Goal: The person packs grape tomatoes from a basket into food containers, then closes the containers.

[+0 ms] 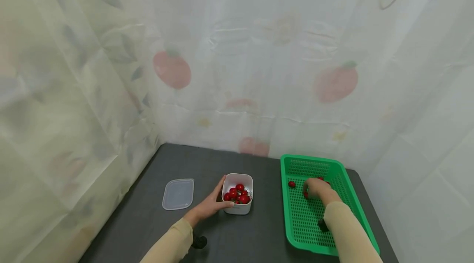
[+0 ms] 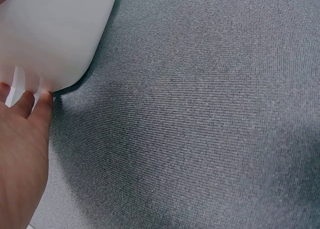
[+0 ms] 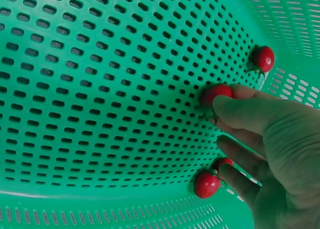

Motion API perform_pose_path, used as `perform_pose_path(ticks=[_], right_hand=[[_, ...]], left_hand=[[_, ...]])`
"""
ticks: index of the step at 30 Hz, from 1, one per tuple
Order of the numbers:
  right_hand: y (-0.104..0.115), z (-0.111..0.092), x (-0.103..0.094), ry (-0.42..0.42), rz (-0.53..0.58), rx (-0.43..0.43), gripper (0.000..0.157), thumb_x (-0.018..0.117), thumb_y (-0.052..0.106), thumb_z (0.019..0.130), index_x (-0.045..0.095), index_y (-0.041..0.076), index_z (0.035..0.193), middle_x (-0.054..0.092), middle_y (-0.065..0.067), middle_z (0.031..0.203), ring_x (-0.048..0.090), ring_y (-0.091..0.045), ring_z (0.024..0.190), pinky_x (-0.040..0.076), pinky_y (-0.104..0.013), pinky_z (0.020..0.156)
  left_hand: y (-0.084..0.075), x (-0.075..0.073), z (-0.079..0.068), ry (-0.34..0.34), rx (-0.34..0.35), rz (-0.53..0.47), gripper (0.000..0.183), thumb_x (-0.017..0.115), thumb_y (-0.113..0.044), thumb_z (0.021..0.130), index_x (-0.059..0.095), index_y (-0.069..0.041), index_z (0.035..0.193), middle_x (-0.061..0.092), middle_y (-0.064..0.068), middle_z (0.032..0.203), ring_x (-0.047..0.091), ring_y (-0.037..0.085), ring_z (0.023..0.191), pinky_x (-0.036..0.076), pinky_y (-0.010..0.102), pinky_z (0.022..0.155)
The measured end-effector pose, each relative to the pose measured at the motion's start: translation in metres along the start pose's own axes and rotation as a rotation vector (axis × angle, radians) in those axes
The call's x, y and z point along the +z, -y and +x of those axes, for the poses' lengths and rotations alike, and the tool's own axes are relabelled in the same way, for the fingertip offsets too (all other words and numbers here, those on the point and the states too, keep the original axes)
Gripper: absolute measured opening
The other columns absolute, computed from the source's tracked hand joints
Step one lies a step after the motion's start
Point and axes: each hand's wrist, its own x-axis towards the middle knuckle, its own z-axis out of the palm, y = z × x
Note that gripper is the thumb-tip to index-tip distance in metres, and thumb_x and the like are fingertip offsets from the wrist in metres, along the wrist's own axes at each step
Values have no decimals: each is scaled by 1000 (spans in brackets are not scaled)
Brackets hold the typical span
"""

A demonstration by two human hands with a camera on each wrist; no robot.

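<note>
A big dark grey tabletop [image 1: 185,160] sits in front of a thin curtain with fruit pictures on it. On the right side lies a green basket [image 1: 344,185] full of little holes. In the middle stands a small white box [image 1: 238,210] with cherry tomatoes [image 1: 237,194] piled inside. Its clear lid [image 1: 178,193] lies flat on the left, a little apart from the box.

The left hand [image 1: 208,206] holds the white box still, with its fingers and thumb curved around the near left side.

The right hand [image 3: 270,139] reaches into the far part of the basket. Its fingers [image 3: 240,109] are bent and close around one cherry tomato [image 3: 214,94] against the basket floor. Two more tomatoes [image 3: 206,184] sit right by the lower fingers, and another tomato [image 3: 263,58] lies a bit farther off.

To do this well, I think a soft pinch is best, so the little tomato does not squash or roll away. The left hand should keep the box steady.
</note>
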Motion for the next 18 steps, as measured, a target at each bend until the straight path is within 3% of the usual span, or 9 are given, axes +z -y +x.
perform_pose_path(ticks=[5, 12, 18], right_hand=[[3, -3, 0, 33, 14, 10, 24, 69, -11, 88, 74, 11, 97, 67, -8, 107, 57, -24, 83, 50, -39, 64], [0, -2, 2, 31, -32, 30, 20, 78, -3, 87, 76, 10, 102, 69, -6, 104, 65, -29, 94, 57, -47, 76], [-6, -5, 2, 29, -39, 28, 19, 81, 0, 85, 76, 11, 99, 69, -5, 102, 66, -29, 93, 56, -48, 76]], left_hand=[[-3, 1, 0, 0, -8, 9, 105, 74, -23, 95, -4, -23, 166, 8, 16, 169, 19, 43, 151, 28, 59, 116], [-2, 0, 2, 4, -9, 12, 105, 74, -24, 95, -4, -25, 166, 8, 16, 170, 18, 43, 151, 27, 60, 116], [-3, -1, 2, 11, -8, 16, 106, 74, -24, 95, -4, -23, 166, 8, 16, 169, 18, 43, 151, 27, 61, 116]])
